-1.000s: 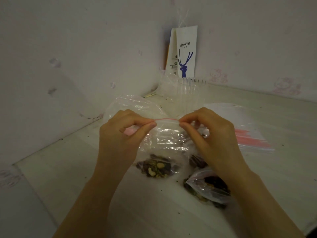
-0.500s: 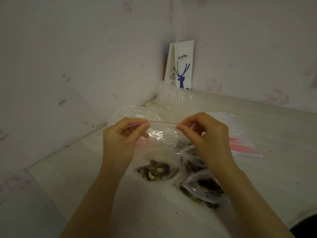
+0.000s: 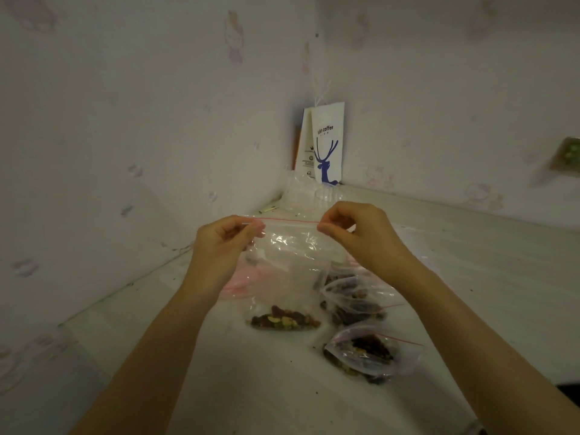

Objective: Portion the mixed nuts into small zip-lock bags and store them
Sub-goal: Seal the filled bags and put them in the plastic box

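Your hands sit wider apart than half a second ago. At frame centre, your left hand [image 3: 226, 243] pinches the left end of the zip-lock bag [image 3: 288, 262] seal and your right hand [image 3: 354, 233] pinches the right end. The bag hangs upright, with mixed nuts [image 3: 284, 320] settled at its bottom. More filled bags [image 3: 361, 353] lie on the worktop [image 3: 219, 356], lower right.

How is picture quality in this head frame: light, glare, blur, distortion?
Head view: dim, flat light; wide-angle bending toward the edges; soft glare on the zip-lock bag pinched by left hand and right hand; green object at far right is smeared.
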